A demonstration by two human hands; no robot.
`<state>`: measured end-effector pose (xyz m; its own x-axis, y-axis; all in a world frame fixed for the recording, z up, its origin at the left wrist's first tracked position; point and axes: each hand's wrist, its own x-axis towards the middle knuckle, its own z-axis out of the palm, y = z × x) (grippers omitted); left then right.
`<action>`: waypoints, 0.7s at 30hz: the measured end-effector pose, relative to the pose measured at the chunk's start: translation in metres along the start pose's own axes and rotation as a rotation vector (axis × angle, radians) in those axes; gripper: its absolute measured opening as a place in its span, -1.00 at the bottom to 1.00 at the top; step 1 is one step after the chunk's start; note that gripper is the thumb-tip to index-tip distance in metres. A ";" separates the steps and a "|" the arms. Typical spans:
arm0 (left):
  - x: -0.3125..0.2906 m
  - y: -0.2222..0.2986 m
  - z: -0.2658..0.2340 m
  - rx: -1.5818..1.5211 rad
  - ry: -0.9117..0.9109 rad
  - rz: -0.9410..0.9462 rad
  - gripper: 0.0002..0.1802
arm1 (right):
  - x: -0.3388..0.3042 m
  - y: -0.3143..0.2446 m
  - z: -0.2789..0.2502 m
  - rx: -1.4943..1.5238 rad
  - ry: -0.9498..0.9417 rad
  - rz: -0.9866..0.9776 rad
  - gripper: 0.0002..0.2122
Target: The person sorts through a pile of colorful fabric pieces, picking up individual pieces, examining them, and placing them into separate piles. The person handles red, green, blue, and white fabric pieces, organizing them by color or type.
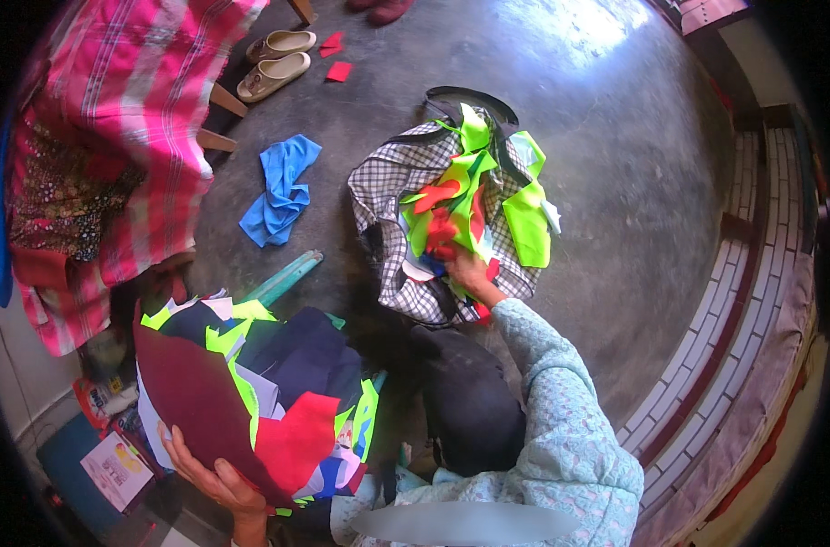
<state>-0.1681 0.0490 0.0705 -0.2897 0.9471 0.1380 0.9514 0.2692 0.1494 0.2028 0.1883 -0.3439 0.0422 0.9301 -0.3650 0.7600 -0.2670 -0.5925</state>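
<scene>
At the lower left, my left hand point(210, 474) props up a big bundle of fabric scraps, its fingers spread against a maroon cloth point(196, 387). Dark navy cloth point(310, 360), a red scrap point(296, 442) and neon yellow-green pieces poke out of this bundle. My right hand point(472, 275) reaches into a black-and-white checked bag point(378, 182) on the floor. Its fingertips are buried among red scraps point(440, 228) and neon yellow-green scraps point(527, 228), so their grip is hidden.
A crumpled blue cloth point(283, 190) lies left of the bag. Beige shoes point(274, 77) and small red scraps point(339, 71) are farther back. A pink plaid cloth point(173, 118) drapes over wooden-legged furniture at left. White brick-patterned steps point(707, 337) run along the right.
</scene>
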 end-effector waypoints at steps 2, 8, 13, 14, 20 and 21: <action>-0.001 -0.002 0.001 0.001 0.002 0.000 -0.28 | -0.007 -0.007 -0.013 0.000 -0.150 -0.038 -0.48; -0.003 -0.002 0.004 -0.051 0.032 -0.026 -0.26 | -0.038 -0.014 -0.088 -0.236 -0.118 -0.214 -0.55; -0.007 -0.005 0.003 -0.031 0.000 -0.032 -0.25 | -0.025 0.055 -0.116 -0.129 0.363 -0.214 -0.76; -0.009 -0.008 0.003 -0.034 0.006 -0.030 -0.25 | -0.014 0.069 -0.125 -0.183 0.429 -0.177 -0.66; -0.004 -0.005 0.001 -0.015 -0.031 -0.067 -0.22 | 0.038 0.098 -0.147 -0.372 0.361 0.159 -0.12; -0.003 -0.006 0.003 -0.038 -0.018 -0.064 -0.22 | 0.045 0.101 -0.144 -0.350 0.251 0.240 -0.06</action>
<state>-0.1728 0.0446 0.0663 -0.3478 0.9312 0.1091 0.9262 0.3231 0.1944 0.3751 0.2391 -0.3168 0.3649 0.8963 -0.2519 0.8802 -0.4203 -0.2205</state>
